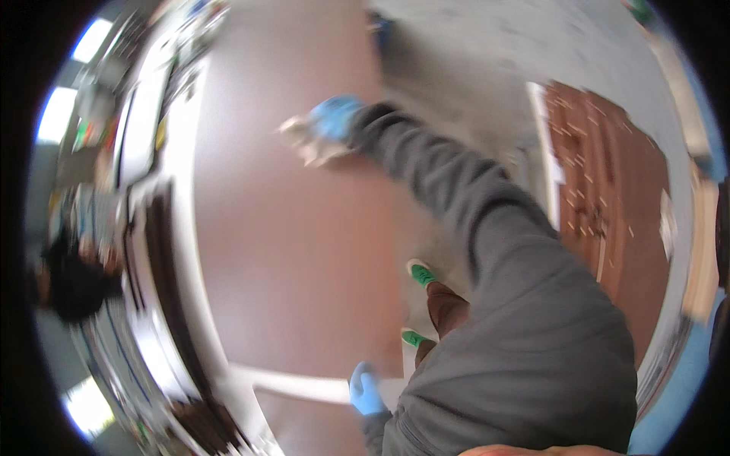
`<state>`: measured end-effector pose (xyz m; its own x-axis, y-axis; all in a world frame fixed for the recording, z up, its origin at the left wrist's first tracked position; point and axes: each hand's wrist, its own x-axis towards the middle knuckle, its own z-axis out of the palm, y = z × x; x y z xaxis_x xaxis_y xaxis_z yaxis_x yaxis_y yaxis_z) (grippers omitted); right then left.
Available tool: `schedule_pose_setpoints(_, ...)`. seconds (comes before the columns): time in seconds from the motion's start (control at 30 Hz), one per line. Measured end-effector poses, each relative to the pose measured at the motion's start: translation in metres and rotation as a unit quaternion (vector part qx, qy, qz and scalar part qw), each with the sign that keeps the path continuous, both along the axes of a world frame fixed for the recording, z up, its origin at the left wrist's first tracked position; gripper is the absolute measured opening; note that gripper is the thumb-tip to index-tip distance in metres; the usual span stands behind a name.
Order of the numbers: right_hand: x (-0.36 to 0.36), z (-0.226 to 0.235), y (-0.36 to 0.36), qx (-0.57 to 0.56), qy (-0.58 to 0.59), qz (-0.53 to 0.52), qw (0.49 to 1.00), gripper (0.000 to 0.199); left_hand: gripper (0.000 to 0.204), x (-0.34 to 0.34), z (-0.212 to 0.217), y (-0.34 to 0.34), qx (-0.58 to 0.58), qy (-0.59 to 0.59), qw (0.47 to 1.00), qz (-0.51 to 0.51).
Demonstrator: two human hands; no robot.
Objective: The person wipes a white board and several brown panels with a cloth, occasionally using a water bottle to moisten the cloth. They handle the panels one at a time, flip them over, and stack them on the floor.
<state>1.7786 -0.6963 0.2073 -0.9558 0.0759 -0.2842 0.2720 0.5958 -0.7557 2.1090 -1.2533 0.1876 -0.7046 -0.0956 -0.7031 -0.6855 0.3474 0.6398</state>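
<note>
A long, flat, smooth brown board seems to lie on a flat white base, which peeks out along the far side & one short end, w/ a 2nd flat brown board just past that end. A crumpled, pale tan cloth sits right on the long board, tho it's blurry. On the plain gray floor, 2 green shoes w/ pale toes stand nr. the long board.

Free room over brown panel, crumpled cloth as obstacle
</note>
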Motion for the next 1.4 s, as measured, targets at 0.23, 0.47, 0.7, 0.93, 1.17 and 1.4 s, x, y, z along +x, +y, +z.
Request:
schedule_pose_setpoints(0.23, 0.092, 0.023, -0.079, -0.009, 0.021, -0.144, 0.989, 0.027, 0.037, -0.053, 0.033, 0.085, 0.113, 0.052, 0.969, -0.215)
schedule_pose_setpoints(0.47, 0.231, 0.057, -0.181, 0.0, 0.062, -0.133, 0.989, 0.027, 0.061, -0.089, 0.032, 0.12, 0.461, -0.006, 0.866, -0.195)
schedule_pose_setpoints(0.7, 0.344, 0.108, -0.256, -0.145, -0.007, -0.073, 0.987, 0.027, 0.037, -0.068, 0.001, 0.088, 0.435, 0.027, 0.853, -0.287)
schedule_pose_setpoints(0.93, 0.383, 0.085, -0.304, -0.34, -0.018, -0.221, 0.914, 0.028, 0.043, -0.039, 0.036, 0.02, 0.269, 0.289, 0.824, -0.406)
schedule_pose_setpoints(1.17, 0.363, 0.068, -0.348, -0.456, -0.08, -0.178, 0.868, 0.033, 0.06, -0.015, 0.052, -0.03, 0.517, -0.07, 0.852, 0.036)
schedule_pose_setpoints(1.4, 0.331, 0.054, -0.404, 0.274, 0.011, 0.111, 0.955, 0.027, 0.077, 0.046, 0.028, -0.134, 0.357, -0.02, 0.916, 0.179)
